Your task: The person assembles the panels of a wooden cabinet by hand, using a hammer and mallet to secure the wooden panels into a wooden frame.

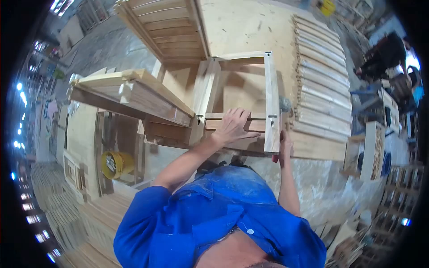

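No writing, label, brand, number or sign can be read anywhere in this view. The wooden frame on the tabletop is bare timber with no stamp or mark — the same goes for the row of slats along the tabletop's right edge and the slatted panel at its far left corner. The yellow bucket on the floor shows a dark patch on its side, too blurred to make out as text. The blue shirt carries no print or badge — only a plain white button.
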The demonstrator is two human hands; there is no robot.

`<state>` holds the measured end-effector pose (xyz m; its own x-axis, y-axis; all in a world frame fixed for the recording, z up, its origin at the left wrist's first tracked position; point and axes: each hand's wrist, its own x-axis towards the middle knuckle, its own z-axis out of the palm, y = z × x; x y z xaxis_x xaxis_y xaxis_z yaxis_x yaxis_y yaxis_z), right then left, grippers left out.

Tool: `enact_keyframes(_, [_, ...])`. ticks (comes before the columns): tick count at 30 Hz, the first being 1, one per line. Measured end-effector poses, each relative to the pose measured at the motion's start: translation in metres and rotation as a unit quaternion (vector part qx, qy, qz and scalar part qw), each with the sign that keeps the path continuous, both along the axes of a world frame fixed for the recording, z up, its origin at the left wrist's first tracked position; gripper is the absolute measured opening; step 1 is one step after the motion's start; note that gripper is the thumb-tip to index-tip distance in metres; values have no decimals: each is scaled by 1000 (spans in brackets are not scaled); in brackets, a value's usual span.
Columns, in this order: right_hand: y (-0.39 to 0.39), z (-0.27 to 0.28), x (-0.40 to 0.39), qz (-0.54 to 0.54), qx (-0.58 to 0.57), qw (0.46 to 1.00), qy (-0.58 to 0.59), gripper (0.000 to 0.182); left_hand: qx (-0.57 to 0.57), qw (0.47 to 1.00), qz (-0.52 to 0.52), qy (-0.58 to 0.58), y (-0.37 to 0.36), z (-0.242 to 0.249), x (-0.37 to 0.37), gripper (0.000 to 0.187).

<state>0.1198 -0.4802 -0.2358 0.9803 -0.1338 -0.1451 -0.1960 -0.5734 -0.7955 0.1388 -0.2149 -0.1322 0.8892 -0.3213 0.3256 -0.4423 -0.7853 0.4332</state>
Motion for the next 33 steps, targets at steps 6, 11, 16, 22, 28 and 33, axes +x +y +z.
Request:
enact_keyframes(6, [25,39,61,133,-199,965,-102,60,-246,963,101,-49,33,145,-16,65])
enact_keyframes(11, [109,158,105,140,571,803,100,89,-367,927,-41,-72,84,215,-71,65])
enact_keyframes(16, [189,321,113,320,688,649,-54,70,-679,720,-83,-115,101,307,-93,64])
enact_keyframes(22, [266,401,158,333,625,705,-41,51,-638,708,263,-151,187,334,-103,62])
enact_keyframes(28, [343,396,197,302,614,729,3,37,-589,753,291,28,272,321,-101,62])
enact_keyframes(33, [357,379,206,251,574,779,34,40,-625,723,228,184,304,300,-84,64])
